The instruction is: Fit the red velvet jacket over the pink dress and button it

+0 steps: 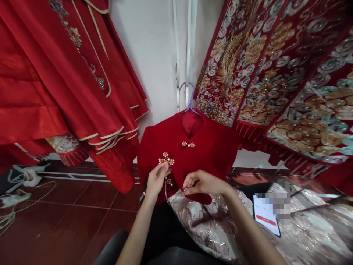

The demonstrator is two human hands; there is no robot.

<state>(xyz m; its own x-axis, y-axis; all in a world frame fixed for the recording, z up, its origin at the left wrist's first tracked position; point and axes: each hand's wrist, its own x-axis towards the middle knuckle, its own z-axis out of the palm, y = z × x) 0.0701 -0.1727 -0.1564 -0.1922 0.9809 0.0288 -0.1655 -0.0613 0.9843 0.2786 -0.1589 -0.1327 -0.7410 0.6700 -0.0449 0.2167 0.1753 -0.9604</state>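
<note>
A dark red jacket hangs in front of me on a purple hanger. At its neckline a jewelled clasp joins the two front edges; lower down the front parts. My left hand is closed in a pinch at the lower edge of a gold flower brooch on the jacket's left side. A beaded strand dangles below those fingers. With curled fingers, my right hand pinches the other front edge, beside a small jewelled clasp half. Another clasp piece shows between the hands.
Red garments with cream piping hang at left, and heavily embroidered ones at right. Shiny patterned fabric covers my lap, with a lit phone on it. White cables lie on the tiled floor.
</note>
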